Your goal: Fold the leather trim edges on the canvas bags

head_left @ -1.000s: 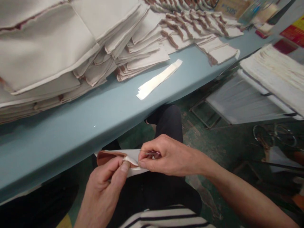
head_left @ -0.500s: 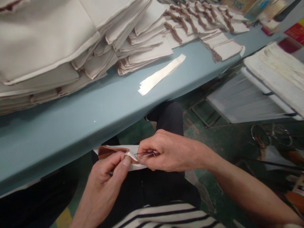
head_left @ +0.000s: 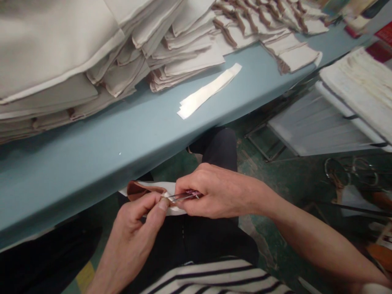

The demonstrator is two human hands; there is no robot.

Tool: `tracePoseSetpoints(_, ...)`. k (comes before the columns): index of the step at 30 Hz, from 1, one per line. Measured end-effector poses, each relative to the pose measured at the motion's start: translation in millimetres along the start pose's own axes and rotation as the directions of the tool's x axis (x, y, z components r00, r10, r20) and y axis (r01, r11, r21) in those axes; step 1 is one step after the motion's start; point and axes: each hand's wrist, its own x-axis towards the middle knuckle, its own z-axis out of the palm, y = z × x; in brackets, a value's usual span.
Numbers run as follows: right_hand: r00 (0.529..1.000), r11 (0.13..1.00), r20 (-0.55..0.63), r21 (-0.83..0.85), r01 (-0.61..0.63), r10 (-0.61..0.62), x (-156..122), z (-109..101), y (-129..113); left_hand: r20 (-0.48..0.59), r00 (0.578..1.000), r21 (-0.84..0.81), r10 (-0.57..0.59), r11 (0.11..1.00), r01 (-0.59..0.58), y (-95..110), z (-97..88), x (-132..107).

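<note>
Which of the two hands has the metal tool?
The right hand holds the metal tool, its prongs pointing toward the left hand, which pinches the brown-and-white piece between thumb and finger.

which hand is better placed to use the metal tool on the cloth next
Likely the right hand: it holds the metal tool, tips near the cloth, while the left hand pinches the cloth.
</note>
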Motion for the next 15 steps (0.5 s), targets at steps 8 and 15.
tracePoseSetpoints(8, 1.0, 0.997, -0.013, -0.078, 0.011, -0.012, 1.8, -3.9, -3.9, 0.049, 0.999, 0.003, -0.01, 1.0, 0.01, -3.3, -1.7, 0.3)
tracePoseSetpoints(15, 0.997, 0.995, 0.074, 0.096, -0.006, -0.001, 10.6, -5.8, 3.8, 0.03, 0.998, -0.059, -0.048, 0.997, 0.05, -1.4, 0.6, 4.2)
